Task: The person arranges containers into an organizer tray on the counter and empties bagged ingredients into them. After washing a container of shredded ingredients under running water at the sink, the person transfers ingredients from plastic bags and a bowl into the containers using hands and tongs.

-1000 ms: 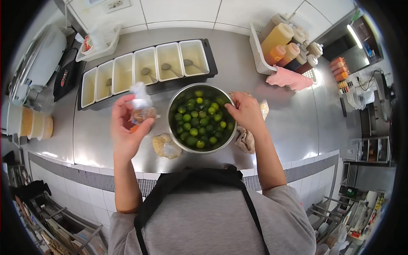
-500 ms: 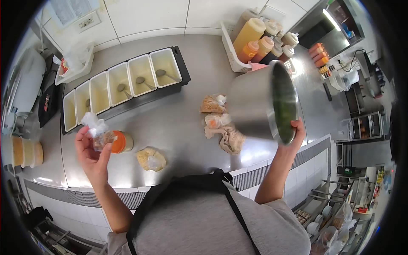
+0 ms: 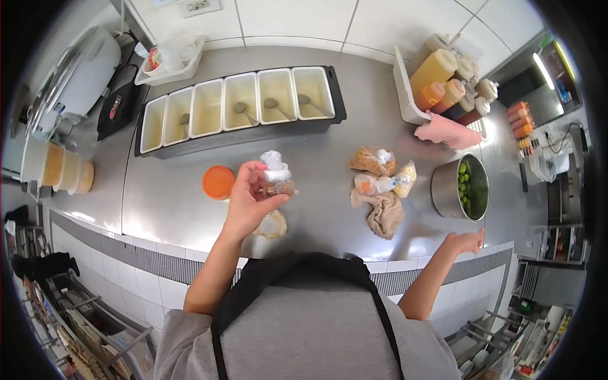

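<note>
Since the earlier frame, the steel pot (image 3: 445, 190) has been shifted from a tipped carry in the right hand (image 3: 465, 242) to the counter (image 3: 313, 218) at far right, and the small bag (image 3: 280, 188) has been brought from the left of the orange-lidded jar (image 3: 218, 182) to its right. The small bag is clamped between thumb and fingers of the left hand (image 3: 249, 202), held over the counter near the yellowish bag (image 3: 273, 225). The right hand is off the pot, just beside its near side, with nothing seen in it; whether its fingers are apart or together can't be told. Handling, as judged: small bag is light, soft, prone to shift and slip a bit; thin film could be torn by nails. Best gripped at the bunched neck or pinched across the filled part, as done now. Pot is rated stiff and heavier, smooth-walled, loose load liable to roll if tilted; best taken by the rim or by 2 hands on the wall. Looks: small bag is clear plastic, top gathered and whitish, brown contents below, exact contents not readable. Pot is brushed silver, deep, round; green fruits (image 3: 465, 180) are seen inside, some brighter than others.
</note>
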A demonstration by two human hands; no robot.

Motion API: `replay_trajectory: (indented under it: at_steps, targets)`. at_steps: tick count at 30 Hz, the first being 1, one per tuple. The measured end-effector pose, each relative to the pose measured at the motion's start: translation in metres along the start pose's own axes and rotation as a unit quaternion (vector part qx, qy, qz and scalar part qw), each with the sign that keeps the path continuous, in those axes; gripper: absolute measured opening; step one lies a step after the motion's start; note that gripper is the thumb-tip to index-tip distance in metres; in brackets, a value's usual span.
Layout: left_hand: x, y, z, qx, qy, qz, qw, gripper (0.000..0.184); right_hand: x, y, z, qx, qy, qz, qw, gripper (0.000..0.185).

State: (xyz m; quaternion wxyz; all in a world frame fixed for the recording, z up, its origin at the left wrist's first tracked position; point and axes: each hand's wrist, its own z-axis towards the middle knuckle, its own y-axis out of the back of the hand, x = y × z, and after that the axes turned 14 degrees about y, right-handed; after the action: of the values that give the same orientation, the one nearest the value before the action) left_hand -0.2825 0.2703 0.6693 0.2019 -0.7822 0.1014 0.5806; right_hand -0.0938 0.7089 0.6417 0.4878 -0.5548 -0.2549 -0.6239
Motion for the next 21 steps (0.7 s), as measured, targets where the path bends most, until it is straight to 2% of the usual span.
replay_trajectory:
  at_steps: [2,4,5,6,7,8,9,10,12,14,15,17,18,19,20,21]
  targets:
    - [0.001,-0.004,-0.003,-0.011,-0.019,0.031,0.999,0.054,0.038,-0.007,-0.033,-0.025,0.136,-0.023,0.99,0.043]
    - [-0.003,-0.012,-0.005,-0.024,-0.032,0.098,0.994,0.054,0.073,-0.023,-0.078,0.166,0.229,0.097,0.954,0.027]
    - [-0.005,-0.017,-0.006,-0.024,-0.036,0.132,0.99,0.054,0.103,-0.028,-0.108,0.337,0.242,0.108,0.904,0.011]
    - [-0.005,-0.024,-0.006,-0.025,-0.044,0.122,0.991,0.05,0.113,-0.03,-0.137,0.458,0.214,0.126,0.853,0.003]
    - [-0.008,-0.03,-0.006,-0.033,-0.048,0.171,0.984,0.049,0.116,-0.026,-0.164,0.585,0.135,0.222,0.768,0.01]
    - [-0.013,-0.035,-0.008,-0.043,-0.052,0.218,0.974,0.048,0.115,-0.021,-0.191,0.672,0.075,0.255,0.691,0.009]
    - [-0.015,-0.039,-0.011,-0.056,-0.055,0.265,0.961,0.047,0.13,-0.025,-0.209,0.756,0.227,0.202,0.579,0.023]
    - [-0.011,-0.041,-0.012,-0.065,-0.089,0.3,0.947,0.048,0.144,-0.025,-0.237,0.79,0.21,0.191,0.543,0.033]
    - [-0.013,-0.039,-0.017,-0.054,-0.075,0.312,0.945,0.051,0.138,-0.025,-0.269,0.797,0.163,0.155,0.56,0.033]
    - [-0.009,-0.026,-0.022,-0.038,-0.061,0.314,0.947,0.056,0.113,-0.033,-0.278,0.813,0.098,0.163,0.55,0.03]
    - [-0.008,-0.016,-0.022,-0.042,-0.087,0.318,0.943,0.054,0.101,-0.036,-0.28,0.821,0.064,0.164,0.543,0.029]
    - [-0.009,0.005,-0.027,-0.045,-0.13,0.325,0.936,0.052,0.082,-0.042,-0.275,0.878,0.106,0.075,0.461,0.024]
    - [0.004,0.038,-0.021,-0.135,-0.106,0.353,0.92,0.051,0.078,-0.046,-0.272,0.899,0.127,0.03,0.418,0.021]
    - [0.013,0.074,-0.008,-0.224,-0.083,0.378,0.894,0.05,0.077,-0.051,-0.27,0.894,0.157,0.026,0.419,0.021]
    - [-0.03,0.085,-0.004,-0.325,-0.216,0.374,0.842,0.048,0.078,-0.054,-0.267,0.888,0.187,0.021,0.42,0.02]
    - [-0.032,0.124,0.013,-0.422,-0.216,0.289,0.832,0.05,0.079,-0.059,-0.265,0.881,0.216,0.019,0.421,0.019]
